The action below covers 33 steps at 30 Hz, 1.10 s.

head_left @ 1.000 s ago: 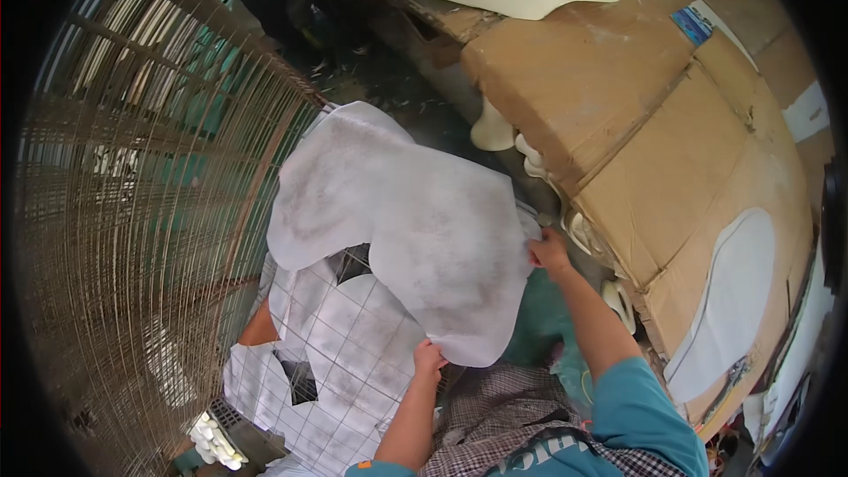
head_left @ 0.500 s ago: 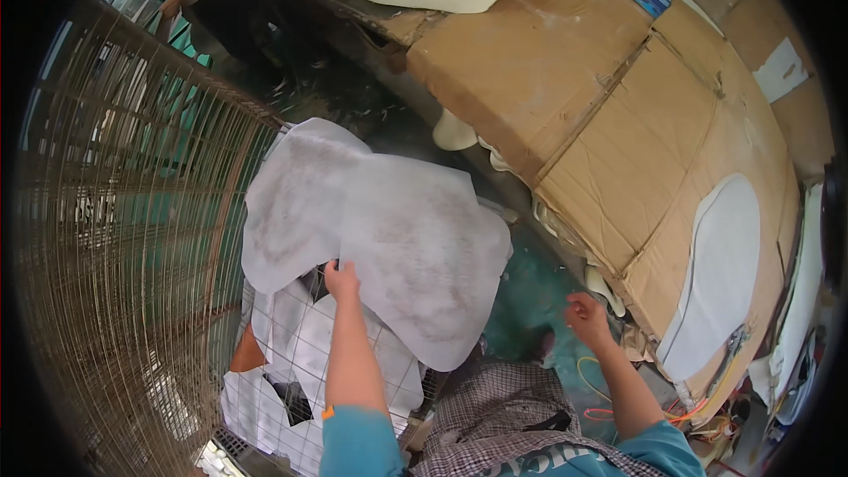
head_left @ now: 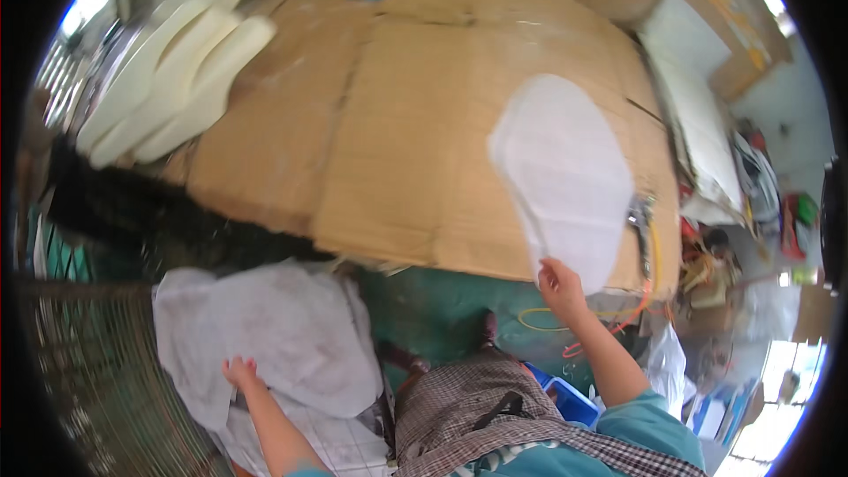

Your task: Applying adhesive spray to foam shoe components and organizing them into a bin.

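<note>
A white rounded, foot-shaped sheet [head_left: 565,168] lies on the cardboard-covered table in front of me. My right hand [head_left: 563,290] is at the near edge of this sheet, its fingers slightly bent and apart; whether they touch it is hard to tell. At lower left, large grey-white sheets [head_left: 291,336] with dark smudges lie beside the wire rack. Over them is my left hand [head_left: 240,374], its fingers loosely apart and nothing held in them.
Cardboard [head_left: 406,150] covers the table. Several cream foam pieces [head_left: 177,79] lie at its far left. An air gun [head_left: 643,221] with a yellow hose rests near the right edge. A wire rack [head_left: 97,380] stands at lower left, and a blue bin [head_left: 570,402] is beside me.
My view has swung right toward the table. My left hand has come off the edge of the smudged sheets. The right hand has moved up to the white sheet on the table.
</note>
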Each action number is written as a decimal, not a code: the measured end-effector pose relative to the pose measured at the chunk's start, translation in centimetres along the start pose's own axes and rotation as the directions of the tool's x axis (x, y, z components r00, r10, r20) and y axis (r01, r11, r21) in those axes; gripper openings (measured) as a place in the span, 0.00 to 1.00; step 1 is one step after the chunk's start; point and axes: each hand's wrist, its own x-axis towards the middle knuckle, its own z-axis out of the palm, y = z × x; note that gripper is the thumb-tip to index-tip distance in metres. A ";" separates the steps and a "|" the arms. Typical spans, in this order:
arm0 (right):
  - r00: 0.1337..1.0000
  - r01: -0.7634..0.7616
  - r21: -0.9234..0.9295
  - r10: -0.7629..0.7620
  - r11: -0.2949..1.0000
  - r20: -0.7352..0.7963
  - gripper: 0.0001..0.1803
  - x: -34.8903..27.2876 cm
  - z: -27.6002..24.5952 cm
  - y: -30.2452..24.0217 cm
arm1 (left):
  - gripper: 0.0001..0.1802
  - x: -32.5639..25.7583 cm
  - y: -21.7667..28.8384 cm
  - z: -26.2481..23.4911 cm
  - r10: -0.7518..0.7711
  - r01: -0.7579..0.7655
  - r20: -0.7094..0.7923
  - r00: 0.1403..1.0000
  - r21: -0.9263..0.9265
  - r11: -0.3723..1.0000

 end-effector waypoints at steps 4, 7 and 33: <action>0.892 -0.048 -0.314 -0.101 0.948 -0.441 0.26 2.3 -7.5 11.0 | 0.25 -9.2 -4.1 -1.4 -0.085 0.099 0.101 0.991 -0.146 0.984; 0.840 -0.255 -0.364 0.018 0.896 -0.542 0.33 3.2 -12.1 18.9 | 0.23 -18.1 -8.9 -1.0 -0.141 0.168 0.213 0.967 -0.117 0.979; 0.993 0.072 0.801 -0.122 0.595 0.002 0.28 -17.4 -29.3 12.1 | 0.13 -52.4 -13.5 13.1 0.529 -0.948 0.847 -0.047 -0.205 0.243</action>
